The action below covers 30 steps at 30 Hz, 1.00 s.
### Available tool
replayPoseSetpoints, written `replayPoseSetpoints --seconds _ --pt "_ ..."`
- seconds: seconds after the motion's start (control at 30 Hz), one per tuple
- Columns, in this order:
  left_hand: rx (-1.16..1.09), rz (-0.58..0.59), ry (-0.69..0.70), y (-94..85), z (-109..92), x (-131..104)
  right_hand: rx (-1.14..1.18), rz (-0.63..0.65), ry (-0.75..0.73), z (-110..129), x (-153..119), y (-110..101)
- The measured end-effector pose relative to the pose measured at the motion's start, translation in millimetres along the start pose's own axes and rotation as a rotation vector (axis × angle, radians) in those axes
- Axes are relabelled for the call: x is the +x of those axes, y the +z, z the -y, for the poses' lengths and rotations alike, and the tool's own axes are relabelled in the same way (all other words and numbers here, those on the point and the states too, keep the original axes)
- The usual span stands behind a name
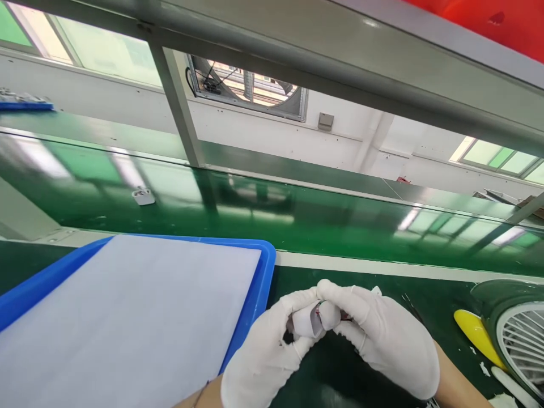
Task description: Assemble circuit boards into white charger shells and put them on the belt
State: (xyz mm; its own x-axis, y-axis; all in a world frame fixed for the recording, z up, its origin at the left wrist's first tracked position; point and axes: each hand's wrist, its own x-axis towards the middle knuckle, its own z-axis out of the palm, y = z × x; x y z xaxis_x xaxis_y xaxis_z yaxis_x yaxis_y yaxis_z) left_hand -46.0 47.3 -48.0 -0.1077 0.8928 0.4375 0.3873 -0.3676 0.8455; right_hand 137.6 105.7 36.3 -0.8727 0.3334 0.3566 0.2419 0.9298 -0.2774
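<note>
Both of my hands wear white gloves and meet at the lower middle of the head view. My left hand (272,334) is closed around a small white plastic housing (305,322), its open end facing right. My right hand (378,326) is closed too, its fingertips pressed to that open end. A bit of red shows between the fingers, perhaps a wire; the gloves hide most of what the right fingers grip. Left of the hands lies a blue tray (267,272) with a white sheet (140,306) over it.
A small green fan (525,340) stands at the right edge, beside a yellow piece (478,334) and white scraps. Behind the dark green bench runs a shiny green belt (340,221) carrying a small white part (143,196). A metal frame bar (176,107) crosses above.
</note>
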Motion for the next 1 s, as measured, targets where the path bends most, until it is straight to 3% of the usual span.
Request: replayPoseSetpoints --seconds 0.2,0.5,0.7,0.87,0.93,1.0 --pt "0.084 0.012 0.027 -0.8 0 -1 -0.198 -0.007 0.056 10 -3 4" --pt "0.124 0.070 -0.074 -1.8 6 -6 -0.212 0.232 0.245 18 13 -3" --pt "0.159 0.109 -0.099 -0.7 7 -6 -0.239 0.351 0.284 24 19 -4" --pt "0.105 0.129 -0.096 -2.2 9 -6 -0.270 0.286 0.292 15 11 11" --pt "0.116 0.208 -0.005 -2.6 7 -4 -0.292 0.262 0.323 11 8 14" --pt "0.145 0.214 0.114 -2.3 3 0 -0.279 0.197 0.297 11 7 13"
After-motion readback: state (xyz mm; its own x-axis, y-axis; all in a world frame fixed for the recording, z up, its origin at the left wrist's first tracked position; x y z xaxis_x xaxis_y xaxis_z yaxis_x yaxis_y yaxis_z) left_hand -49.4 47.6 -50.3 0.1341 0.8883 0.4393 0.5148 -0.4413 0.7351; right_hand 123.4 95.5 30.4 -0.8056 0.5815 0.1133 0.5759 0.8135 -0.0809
